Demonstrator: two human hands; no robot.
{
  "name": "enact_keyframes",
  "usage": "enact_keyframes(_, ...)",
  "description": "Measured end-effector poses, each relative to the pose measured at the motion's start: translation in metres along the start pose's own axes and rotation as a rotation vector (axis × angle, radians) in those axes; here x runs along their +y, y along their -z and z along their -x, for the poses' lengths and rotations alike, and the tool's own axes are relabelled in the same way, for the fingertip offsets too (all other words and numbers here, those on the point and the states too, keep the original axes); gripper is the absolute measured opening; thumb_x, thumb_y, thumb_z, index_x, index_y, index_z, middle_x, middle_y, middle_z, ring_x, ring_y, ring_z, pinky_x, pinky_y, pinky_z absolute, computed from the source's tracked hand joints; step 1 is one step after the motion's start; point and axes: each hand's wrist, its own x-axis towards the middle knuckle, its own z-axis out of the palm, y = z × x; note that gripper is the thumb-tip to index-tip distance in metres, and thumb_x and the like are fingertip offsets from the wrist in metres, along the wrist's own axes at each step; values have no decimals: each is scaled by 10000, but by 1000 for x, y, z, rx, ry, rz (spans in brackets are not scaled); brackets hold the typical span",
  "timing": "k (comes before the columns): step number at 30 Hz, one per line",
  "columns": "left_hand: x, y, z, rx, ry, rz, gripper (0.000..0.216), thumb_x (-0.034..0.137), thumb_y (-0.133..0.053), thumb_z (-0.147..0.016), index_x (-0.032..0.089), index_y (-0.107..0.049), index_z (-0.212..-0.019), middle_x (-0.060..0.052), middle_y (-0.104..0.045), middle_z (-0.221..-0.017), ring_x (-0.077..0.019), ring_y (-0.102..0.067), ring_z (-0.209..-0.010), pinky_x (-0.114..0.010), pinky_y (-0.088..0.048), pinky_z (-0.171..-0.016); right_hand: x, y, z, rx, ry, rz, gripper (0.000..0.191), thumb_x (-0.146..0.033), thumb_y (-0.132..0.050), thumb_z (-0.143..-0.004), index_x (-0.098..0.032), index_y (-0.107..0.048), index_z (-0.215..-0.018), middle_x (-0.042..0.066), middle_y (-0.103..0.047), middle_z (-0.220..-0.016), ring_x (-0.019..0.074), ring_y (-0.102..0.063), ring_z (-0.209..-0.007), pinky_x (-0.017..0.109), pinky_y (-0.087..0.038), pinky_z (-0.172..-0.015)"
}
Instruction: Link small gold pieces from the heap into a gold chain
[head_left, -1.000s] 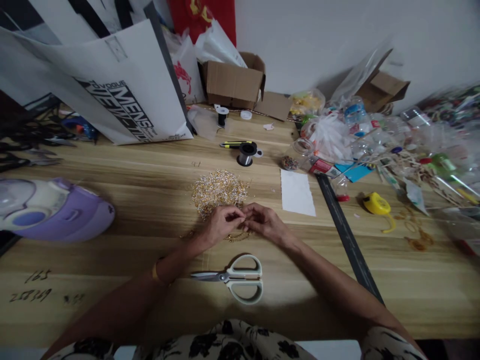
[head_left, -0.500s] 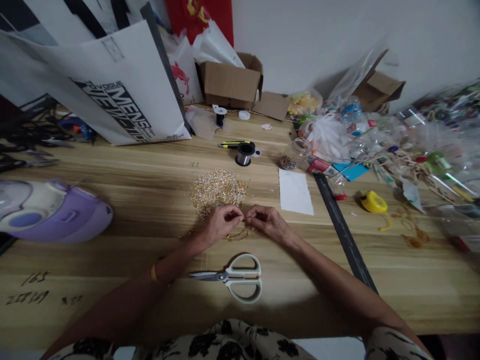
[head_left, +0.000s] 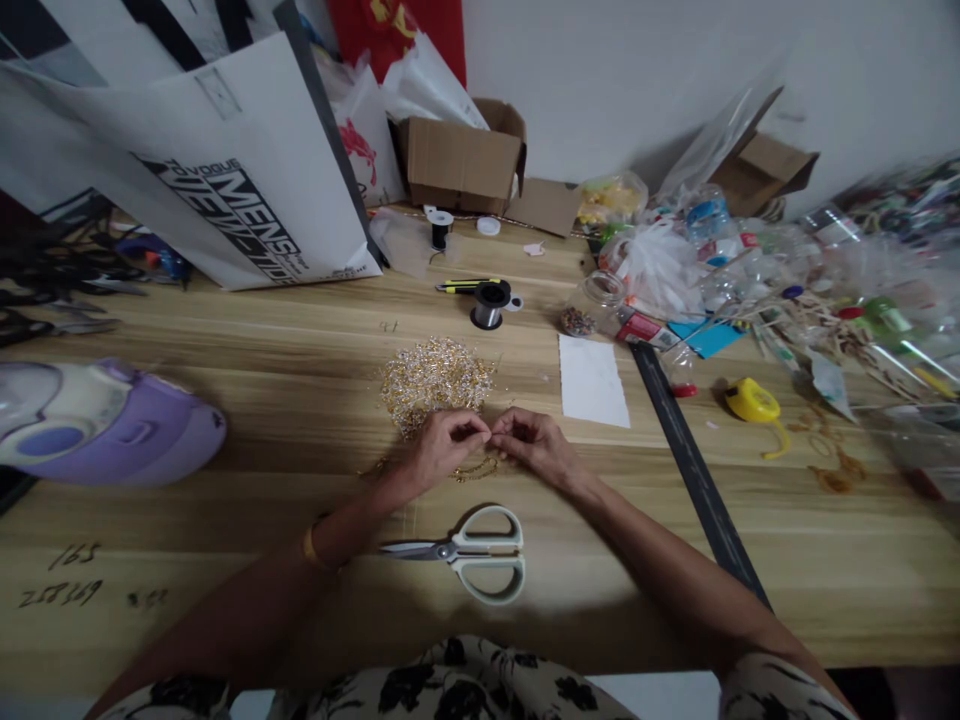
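Near the front of the wood-grained brown tabletop (head_left: 292, 400), cream-handled metal scissors (head_left: 451, 551) lie with blades pointing left. Beyond them, a thin gold-coloured strand (head_left: 477, 470) rests just beside the left hand (head_left: 442, 452). That hand and the right hand (head_left: 536, 447) nearly meet, each grip with thumb and fingertips together; anything pinched is too small to tell. Behind the left hand sits a loose gold-and-silvery glittering heap (head_left: 435, 378), then a black-rimmed spool of silvery wire (head_left: 488, 312), and farther back an open brown cardboard box (head_left: 463, 160).

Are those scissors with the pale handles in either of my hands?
No, the scissors lie on the wooden table, apart from both the left hand and the right hand.
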Motion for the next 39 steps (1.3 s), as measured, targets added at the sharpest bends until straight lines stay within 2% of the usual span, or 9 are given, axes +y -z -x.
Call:
enact_keyframes(5, 8, 1, 1, -30, 4, -88, 94, 113, -575, -768, 134, -658, -730, -19, -651, -685, -118, -562, -634, -222, -414, -615, 2, 2, 3, 12, 18, 69, 266, -399, -616, -788, -135, -577, -780, -5, -549, -640, 93, -491, -550, 212, -398, -524)
enact_keyframes(10, 15, 1, 4, -83, -71, -318, 72, 148, -608, -776, 150, -660, -727, -32, -640, -726, -144, -559, -711, -261, -420, -695, 5, 10, 6, -29, 79, 151, 235, -364, -588, -815, -132, -579, -776, -4, -535, -652, 89, -461, -576, 197, -360, -519)
enact_keyframes(16, 18, -2, 8, -218, -177, -534, 147, 220, -551, -847, 171, -681, -799, -51, -642, -818, -176, -549, -830, -303, -415, -778, 8, 23, 2, -149, 29, 72, 219, -348, -605, -803, -136, -563, -773, -5, -542, -658, 83, -475, -558, 195, -373, -513)
enact_keyframes(22, 14, -6, 8, -299, -259, -630, 182, 215, -506, -876, 173, -677, -831, -57, -639, -852, -179, -539, -860, -324, -405, -827, 8, 28, 0, -170, 1, 24, 189, -322, -614, -795, -141, -567, -773, -12, -544, -660, 75, -496, -555, 188, -392, -509)
enact_keyframes(32, 11, -11, 7, -324, -269, -703, 187, 203, -467, -890, 159, -640, -832, -61, -614, -858, -191, -515, -852, -337, -399, -829, 8, 28, -2, -195, 4, 17, 196, -325, -612, -796, -138, -559, -771, -22, -506, -661, 68, -454, -545, 182, -360, -494)
enact_keyframes(36, 10, -9, 7, -256, -254, -617, 178, 201, -468, -887, 165, -627, -813, -53, -607, -848, -182, -515, -854, -324, -415, -819, 9, 27, -1, -210, 31, 22, 212, -342, -620, -789, -138, -567, -766, -25, -508, -653, 75, -444, -558, 192, -341, -511)
enact_keyframes(39, 10, -5, 4, -181, -165, -483, 136, 186, -509, -859, 168, -631, -801, -41, -625, -825, -166, -541, -827, -300, -430, -786, 9, 25, -1, -202, 59, 41, 217, -346, -611, -798, -135, -571, -763, -28, -492, -639, 78, -428, -566, 198, -328, -527)
